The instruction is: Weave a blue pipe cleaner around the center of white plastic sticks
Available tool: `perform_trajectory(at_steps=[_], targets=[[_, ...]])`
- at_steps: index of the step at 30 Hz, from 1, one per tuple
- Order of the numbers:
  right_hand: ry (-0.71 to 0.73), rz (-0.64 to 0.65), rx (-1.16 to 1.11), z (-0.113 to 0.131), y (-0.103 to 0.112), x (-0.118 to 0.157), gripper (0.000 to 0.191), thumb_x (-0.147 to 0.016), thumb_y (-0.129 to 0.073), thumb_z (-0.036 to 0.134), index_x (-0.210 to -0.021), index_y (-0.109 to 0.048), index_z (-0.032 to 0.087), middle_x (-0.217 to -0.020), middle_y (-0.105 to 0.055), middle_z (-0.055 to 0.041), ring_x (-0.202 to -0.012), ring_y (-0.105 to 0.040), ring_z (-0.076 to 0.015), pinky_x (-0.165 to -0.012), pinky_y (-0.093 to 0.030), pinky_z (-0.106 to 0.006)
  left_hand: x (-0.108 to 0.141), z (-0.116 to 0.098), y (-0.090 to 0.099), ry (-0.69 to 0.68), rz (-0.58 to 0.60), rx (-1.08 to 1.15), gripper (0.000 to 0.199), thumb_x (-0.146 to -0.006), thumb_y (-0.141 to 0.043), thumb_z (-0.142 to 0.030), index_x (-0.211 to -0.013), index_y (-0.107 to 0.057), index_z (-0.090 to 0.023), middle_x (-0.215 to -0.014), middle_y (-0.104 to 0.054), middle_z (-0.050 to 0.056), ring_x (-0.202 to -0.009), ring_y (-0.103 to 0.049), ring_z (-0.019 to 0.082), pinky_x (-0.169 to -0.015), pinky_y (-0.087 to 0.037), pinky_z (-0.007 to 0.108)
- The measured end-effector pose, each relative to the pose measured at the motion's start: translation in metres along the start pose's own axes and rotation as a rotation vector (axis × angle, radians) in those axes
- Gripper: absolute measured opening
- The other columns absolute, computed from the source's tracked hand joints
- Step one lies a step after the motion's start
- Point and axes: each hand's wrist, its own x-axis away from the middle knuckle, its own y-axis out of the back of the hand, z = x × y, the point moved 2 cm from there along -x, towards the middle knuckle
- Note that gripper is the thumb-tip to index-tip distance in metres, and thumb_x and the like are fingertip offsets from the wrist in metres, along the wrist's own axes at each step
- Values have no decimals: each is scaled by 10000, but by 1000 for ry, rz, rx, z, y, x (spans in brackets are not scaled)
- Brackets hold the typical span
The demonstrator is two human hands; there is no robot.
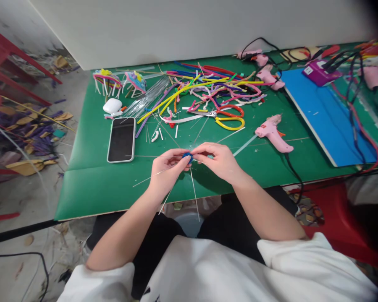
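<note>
Between my fingertips, over the front of the green table, is a small blue pipe cleaner (187, 156) wound at the centre of several thin wires. Those wires (193, 188) spread out like spokes in all directions, some past the table's front edge. My left hand (168, 167) pinches the blue centre from the left, fingers closed. From the right, my right hand (219, 159) pinches it with thumb and forefinger. The fingers hide part of the blue piece.
Beyond my hands lie scissors (229, 117), a heap of pipe cleaners (208, 90) and a bundle of clear wires (149, 98). A phone (122, 139) and white case (112, 105) are left. A pink glue gun (274, 133), its cord and a blue board (321, 121) are right.
</note>
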Motion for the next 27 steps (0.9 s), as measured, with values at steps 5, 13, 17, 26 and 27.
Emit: perform_trajectory(at_steps=[5, 13, 17, 26, 27], targets=[[-77, 37, 23, -1, 5, -1, 123, -786, -631, 265, -866, -706, 209, -843, -701, -15, -706, -631, -131, -650, -502, -255, -1, 1, 3, -43, -47, -50, 223, -669, -733, -320, -806, -683, -152, -707, -698, 18, -578, -649, 113, -535, -540, 200], [34, 162, 316, 22, 39, 7, 162, -815, -608, 274, -922, -721, 231, -840, -700, -23, -757, -622, -150, -668, -467, -267, 6, 0, 3, -202, -44, -347, 145, -736, -672, -317, -805, -714, -196, -753, -711, 12, -609, -629, 108, -556, -504, 200], [14, 183, 466, 32, 49, 17, 198, -826, -592, 257, -987, -705, 241, -880, -706, -20, -786, -632, -161, -680, -472, -280, 10, -4, 0, -292, -66, -478, 116, -751, -651, -289, -795, -719, -207, -776, -718, 10, -620, -615, 106, -571, -493, 202], [179, -50, 1006, 68, 27, 41, 213, -857, -497, 166, -820, -707, 172, -774, -699, -80, -800, -599, -241, -728, -462, -398, 6, 1, 3, -155, -125, -289, 164, -723, -679, -340, -778, -697, -187, -760, -697, 18, -636, -629, 127, -583, -505, 226], [172, -54, 1000, 69, 25, 40, 213, -861, -495, 173, -856, -707, 160, -802, -704, -87, -817, -603, -247, -735, -469, -401, 6, 1, 3, -153, -123, -286, 162, -721, -681, -339, -777, -697, -187, -757, -696, 17, -638, -630, 127, -583, -505, 225]])
